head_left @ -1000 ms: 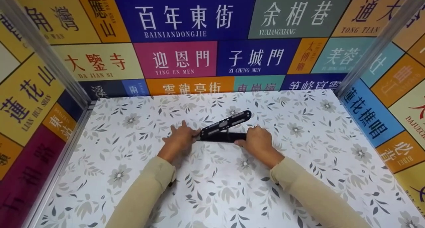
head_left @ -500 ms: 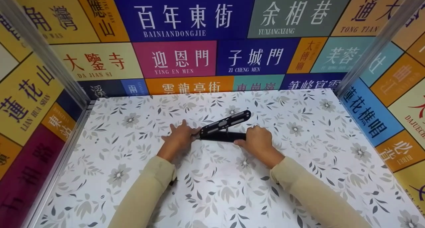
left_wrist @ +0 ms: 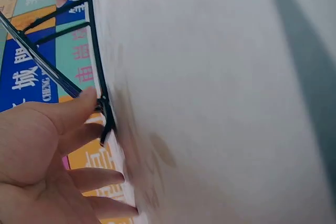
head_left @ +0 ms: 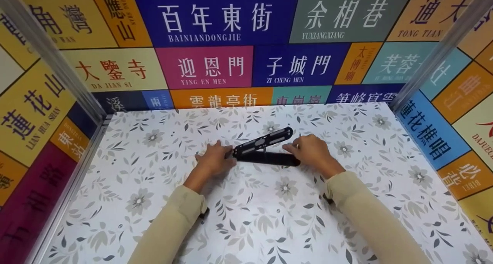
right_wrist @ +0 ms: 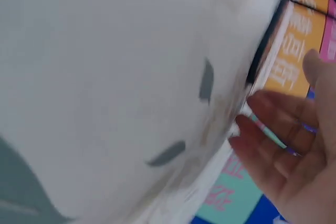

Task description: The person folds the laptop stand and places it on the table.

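Note:
A black folding stand [head_left: 265,158], probably a laptop stand, rests on the table with its upper arm raised at a slant. Grey pads line that upper arm [head_left: 265,142], and thin struts [left_wrist: 58,17] prop it above the flat base [right_wrist: 268,35]. At the hinged end, my left hand [head_left: 215,157] pinches the stand between thumb and index finger; its other fingers are spread. My right hand [head_left: 314,151] is beside the far end of the base, fingers loosely bent and holding nothing. Whether a fingertip touches the base end, I cannot tell.
A white tabletop [head_left: 246,225] with a grey leaf and flower print lies under the hands. Colourful panels [head_left: 215,21] with Chinese lettering stand behind and at both sides, with metal posts [head_left: 435,48] at the back corners.
The right hand has let go of the base and moved slightly right, uncovering the base's end. The left hand stays at the hinge, shifted slightly right. The upper arm's slant looks unchanged.

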Demonstrator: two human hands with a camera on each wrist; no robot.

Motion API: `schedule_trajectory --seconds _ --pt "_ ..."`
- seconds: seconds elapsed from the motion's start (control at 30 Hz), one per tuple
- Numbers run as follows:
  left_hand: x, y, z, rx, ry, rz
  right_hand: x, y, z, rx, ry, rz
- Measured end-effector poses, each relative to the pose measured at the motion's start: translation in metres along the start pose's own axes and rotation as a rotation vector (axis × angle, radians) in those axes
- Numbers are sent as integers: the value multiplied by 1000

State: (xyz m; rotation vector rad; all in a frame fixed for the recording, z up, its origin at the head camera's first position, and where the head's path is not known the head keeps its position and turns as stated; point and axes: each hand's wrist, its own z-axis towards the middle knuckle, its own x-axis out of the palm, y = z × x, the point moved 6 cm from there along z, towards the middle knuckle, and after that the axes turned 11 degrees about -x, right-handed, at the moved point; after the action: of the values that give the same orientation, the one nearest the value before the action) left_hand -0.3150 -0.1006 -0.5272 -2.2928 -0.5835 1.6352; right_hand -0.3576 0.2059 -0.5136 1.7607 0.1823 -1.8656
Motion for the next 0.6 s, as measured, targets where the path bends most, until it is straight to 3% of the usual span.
schedule_trajectory --seconds 0.13,0.27,0.4,0.6 --pt "-4 -22 -6 131 -139 -52 3 -11 5 -2 111 207" --pt "-4 -44 -15 232 -226 -207 8 -14 8 -11 188 336" --pt "0 -55 -21 251 -257 -291 11 -15 11 8 223 380" --pt "4 -61 -24 235 -321 -243 10 -10 14 72 290 313"
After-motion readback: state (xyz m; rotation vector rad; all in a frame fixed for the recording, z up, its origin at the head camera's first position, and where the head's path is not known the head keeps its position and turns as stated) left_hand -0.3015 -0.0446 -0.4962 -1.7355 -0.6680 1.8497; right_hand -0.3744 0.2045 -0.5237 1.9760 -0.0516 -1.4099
